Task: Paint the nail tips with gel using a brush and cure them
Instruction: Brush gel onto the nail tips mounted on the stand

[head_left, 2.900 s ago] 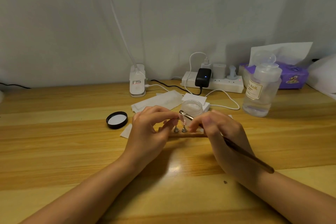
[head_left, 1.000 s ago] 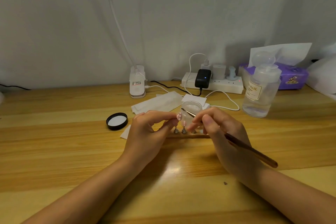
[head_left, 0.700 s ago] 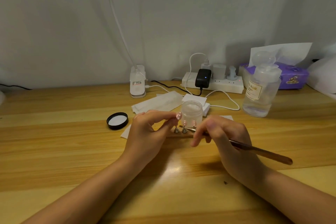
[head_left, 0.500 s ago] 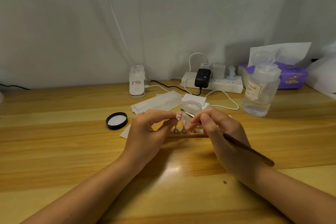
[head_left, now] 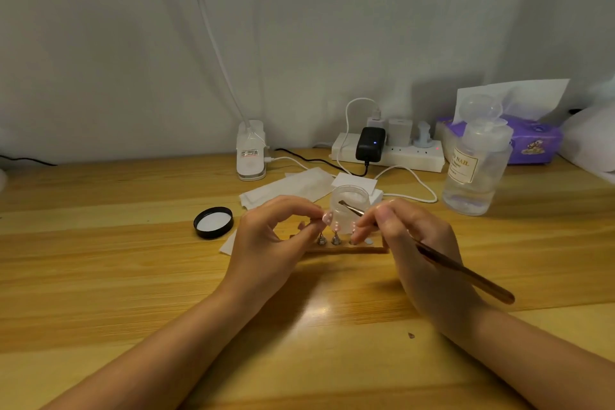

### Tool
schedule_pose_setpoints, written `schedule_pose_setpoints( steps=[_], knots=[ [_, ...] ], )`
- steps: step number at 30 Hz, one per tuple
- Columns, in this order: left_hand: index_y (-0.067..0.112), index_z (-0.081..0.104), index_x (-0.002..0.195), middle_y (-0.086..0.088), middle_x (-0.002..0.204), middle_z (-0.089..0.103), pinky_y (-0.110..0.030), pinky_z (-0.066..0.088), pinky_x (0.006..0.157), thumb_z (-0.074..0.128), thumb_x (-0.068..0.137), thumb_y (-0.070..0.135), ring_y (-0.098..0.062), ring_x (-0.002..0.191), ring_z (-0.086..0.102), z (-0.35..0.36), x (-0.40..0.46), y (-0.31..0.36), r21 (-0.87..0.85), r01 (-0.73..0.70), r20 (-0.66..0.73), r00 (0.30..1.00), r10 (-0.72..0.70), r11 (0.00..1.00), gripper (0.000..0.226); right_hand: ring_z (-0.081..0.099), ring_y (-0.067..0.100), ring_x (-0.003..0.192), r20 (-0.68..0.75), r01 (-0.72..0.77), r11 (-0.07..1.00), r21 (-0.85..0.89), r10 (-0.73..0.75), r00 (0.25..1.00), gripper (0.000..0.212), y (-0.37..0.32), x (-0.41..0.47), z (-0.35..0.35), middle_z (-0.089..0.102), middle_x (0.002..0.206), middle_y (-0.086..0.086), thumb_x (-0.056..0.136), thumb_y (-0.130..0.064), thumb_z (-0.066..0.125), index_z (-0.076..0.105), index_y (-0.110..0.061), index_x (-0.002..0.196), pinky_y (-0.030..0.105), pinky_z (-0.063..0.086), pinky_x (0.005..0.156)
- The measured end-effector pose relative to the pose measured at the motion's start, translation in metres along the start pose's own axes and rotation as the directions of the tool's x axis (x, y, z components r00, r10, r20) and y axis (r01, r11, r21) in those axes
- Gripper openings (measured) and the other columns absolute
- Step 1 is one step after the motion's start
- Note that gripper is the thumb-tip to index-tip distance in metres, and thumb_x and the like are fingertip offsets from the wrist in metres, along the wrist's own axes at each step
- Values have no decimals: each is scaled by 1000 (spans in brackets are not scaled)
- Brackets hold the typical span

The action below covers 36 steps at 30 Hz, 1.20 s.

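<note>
a: step?
b: loading gel. right hand (head_left: 422, 243) pinches brush (head_left: 466, 273), tip over gel jar (head_left: 350, 206) mid-desk. left hand (head_left: 269, 243) pinches nail tip (head_left: 327, 217).
a: next?
b: likely bring bristles onto that tip, light stroke.

clear pump bottle (head_left: 474, 173) with cream label reading "NAIL", smaller print on it illegible

A white power strip (head_left: 399, 154) and purple tissue pack (head_left: 532, 140) sit by the wall, far side of the wooden table (head_left: 100, 276).
</note>
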State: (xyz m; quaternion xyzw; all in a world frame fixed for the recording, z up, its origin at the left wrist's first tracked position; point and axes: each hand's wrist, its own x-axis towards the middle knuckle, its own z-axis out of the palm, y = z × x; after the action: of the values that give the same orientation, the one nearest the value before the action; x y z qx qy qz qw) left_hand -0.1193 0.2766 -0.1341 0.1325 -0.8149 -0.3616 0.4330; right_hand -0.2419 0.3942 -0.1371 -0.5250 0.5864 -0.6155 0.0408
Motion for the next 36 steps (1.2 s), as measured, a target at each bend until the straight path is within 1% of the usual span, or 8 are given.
schedule_pose_setpoints(
  steps=[6, 12, 17, 20, 26, 31, 34, 36],
  knots=[
    [28, 68, 85, 15, 82, 68, -16, 47, 75, 71, 74, 13, -2, 82, 61, 0, 0, 0, 45, 6, 0, 1000, -6, 999, 19, 57, 11, 72, 77, 143, 971, -191, -131, 988, 32, 1, -1, 3, 63, 71, -3, 85, -39, 40, 63, -19, 73, 29, 43, 64],
    [33, 66, 84, 15, 81, 67, -22, 49, 74, 71, 74, 9, -5, 79, 61, -1, 1, 2, 69, -21, -8, 1000, 22, 997, 27, 54, -6, 64, 119, 222, 973, -66, -213, 970, 43, 0, -4, 0, 56, 60, -12, 91, -25, 36, 61, -10, 58, 5, 36, 65],
    [30, 68, 84, 13, 81, 67, -21, 48, 75, 72, 74, 7, -5, 80, 61, -1, 1, 1, 63, -11, -5, 1000, 12, 998, 26, 57, 7, 75, 24, 96, 985, -146, -94, 995, 30, -1, 0, 3, 62, 71, -8, 85, -41, 35, 58, -30, 72, 21, 44, 65],
    [23, 69, 85, 9, 82, 69, -24, 49, 77, 72, 74, 6, -7, 80, 62, 0, 1, 2, 51, -1, 0, 1000, 1, 999, 20, 57, 10, 74, 66, 115, 975, -192, -104, 992, 36, 0, 0, 4, 62, 71, -6, 85, -42, 35, 63, -24, 71, 29, 43, 65],
    [34, 65, 83, 16, 82, 67, -23, 48, 77, 72, 74, 8, -5, 81, 61, 0, 1, 3, 57, 12, -3, 1000, -12, 998, 27, 54, -6, 65, 106, 208, 975, -76, -200, 974, 44, 0, -5, 1, 57, 61, -15, 91, -28, 34, 61, -14, 59, 5, 35, 66],
    [32, 67, 83, 15, 81, 68, -20, 47, 78, 72, 75, 10, -4, 81, 62, 0, 0, 2, 47, 24, -4, 1000, -24, 999, 24, 58, 0, 75, 37, 81, 993, -89, -78, 996, 29, -2, 1, 3, 63, 69, -8, 85, -40, 36, 58, -27, 73, 6, 39, 64],
    [32, 66, 82, 16, 81, 68, -20, 48, 77, 72, 74, 9, -3, 81, 62, 0, 0, 2, 42, 31, -10, 999, -30, 999, 25, 59, 4, 75, 102, 116, 987, -107, -105, 989, 33, -2, -1, 3, 63, 71, -9, 85, -39, 39, 63, -19, 73, 14, 44, 64],
    [33, 66, 82, 16, 81, 68, -20, 48, 76, 72, 74, 9, -3, 80, 62, 0, 0, 2, 39, 35, -12, 999, -34, 999, 26, 58, -1, 72, 160, 174, 981, -88, -158, 974, 36, -3, -2, 2, 61, 69, -12, 87, -32, 40, 64, -13, 68, 9, 41, 63]
  ],
)
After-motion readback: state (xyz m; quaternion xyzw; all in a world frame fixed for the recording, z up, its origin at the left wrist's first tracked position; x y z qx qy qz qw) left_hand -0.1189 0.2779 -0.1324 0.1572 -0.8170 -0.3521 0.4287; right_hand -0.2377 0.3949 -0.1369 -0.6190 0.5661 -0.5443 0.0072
